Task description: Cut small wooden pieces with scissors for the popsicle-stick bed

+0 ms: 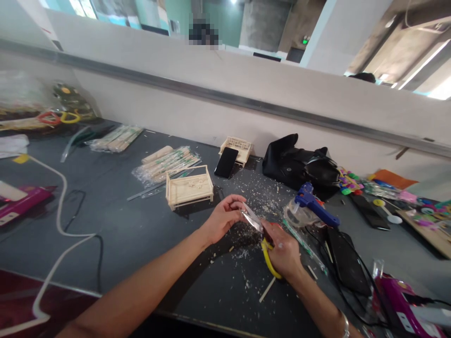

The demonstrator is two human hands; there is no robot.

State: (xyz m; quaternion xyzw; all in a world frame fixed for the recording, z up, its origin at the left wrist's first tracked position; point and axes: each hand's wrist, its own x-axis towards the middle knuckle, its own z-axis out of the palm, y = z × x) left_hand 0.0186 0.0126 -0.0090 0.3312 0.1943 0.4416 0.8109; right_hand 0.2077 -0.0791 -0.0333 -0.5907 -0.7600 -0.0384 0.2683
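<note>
My right hand [284, 251] grips a pair of scissors [252, 221], its yellow and red handle partly covered by my fingers. The blades point up and left, a little apart. At their tips is my left hand [223, 218], thumb and fingers curled together; whatever is pinched there is too small or hidden to make out. Beyond my left hand stands a small model bed-like frame [190, 188] made of thin wooden sticks. Farther back, a small wooden model bench [239, 145] has a black phone [226, 162] leaning against it.
Wood chips litter the dark table around my hands. Packs of wooden sticks [171, 162] lie left of centre. To the right are a blue glue gun [315, 204], a black bag [299, 162], a black power bank-like slab [347, 263] and cables. A magenta power strip [398, 300] sits front right.
</note>
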